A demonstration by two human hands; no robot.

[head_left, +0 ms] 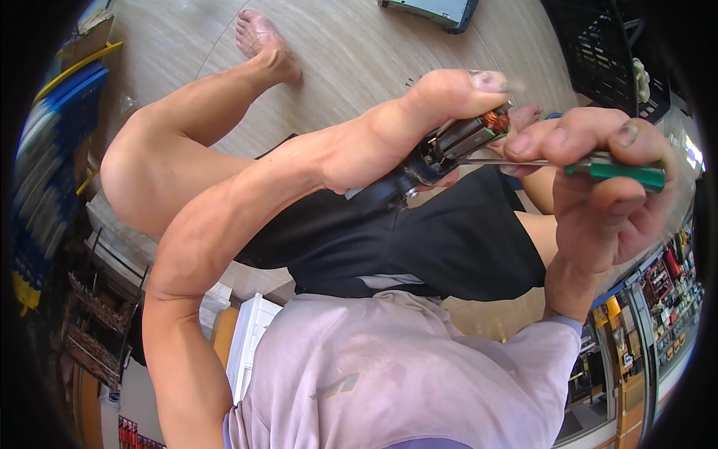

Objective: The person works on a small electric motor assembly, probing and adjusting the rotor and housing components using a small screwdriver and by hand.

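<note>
My left hand (407, 123) is wrapped around a black power-tool body (389, 183) with its metal motor part exposed. Copper windings (496, 120) show at the far end, close under my thumb. The tool's exact kind cannot be made out. In my right hand (609, 202) is a screwdriver (627, 174) with a green handle, gripped between fingers and thumb. Its thin metal shaft points left and reaches the open side of the motor housing. The tip is hidden among the metal parts there.
Both hands are above my lap in black shorts (419, 232). Black perforated crates (591, 56) stand at upper right, and a grey box (434, 11) lies on the tiled floor (336, 45). Blue items (60, 127) line the left side; stocked shelves (666, 284) are at right.
</note>
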